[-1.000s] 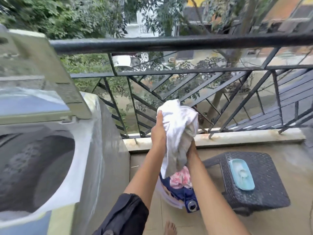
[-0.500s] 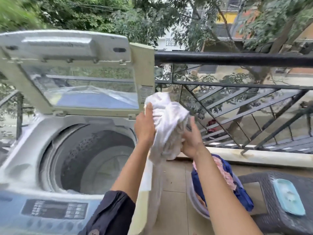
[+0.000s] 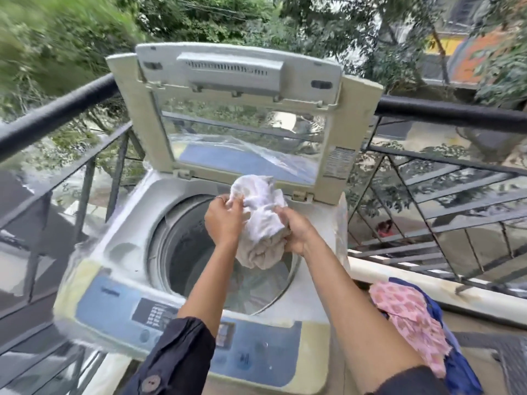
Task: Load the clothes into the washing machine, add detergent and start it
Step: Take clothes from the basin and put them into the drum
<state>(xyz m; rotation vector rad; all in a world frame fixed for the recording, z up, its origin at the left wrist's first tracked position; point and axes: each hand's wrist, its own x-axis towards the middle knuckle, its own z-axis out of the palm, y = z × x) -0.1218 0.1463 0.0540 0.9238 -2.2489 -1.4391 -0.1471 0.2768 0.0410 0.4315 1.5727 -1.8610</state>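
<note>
A top-loading washing machine (image 3: pixel 119 252) stands in front of me with its lid (image 3: pixel 236 115) raised upright. Its drum (image 3: pixel 188 252) is open below my hands. A bunched white cloth (image 3: pixel 262 218) hangs over the drum's right half. My left hand (image 3: pixel 225 220) grips the cloth's upper left side. My right hand (image 3: pixel 296 232) holds its right side lower down. More clothes, a pink patterned piece (image 3: pixel 407 312) on a blue one (image 3: pixel 462 372), lie heaped at the lower right.
The blue control panel (image 3: pixel 114 309) runs along the machine's front edge. A black metal balcony railing (image 3: pixel 456 112) passes behind the machine and to both sides. A low pale ledge (image 3: pixel 484 297) runs under the railing on the right. A dark woven stool (image 3: pixel 516 366) shows at the right edge.
Both hands have carried the white cloth leftward from beside the machine to above the open drum. My view has swung left, so the machine now fills the middle.
</note>
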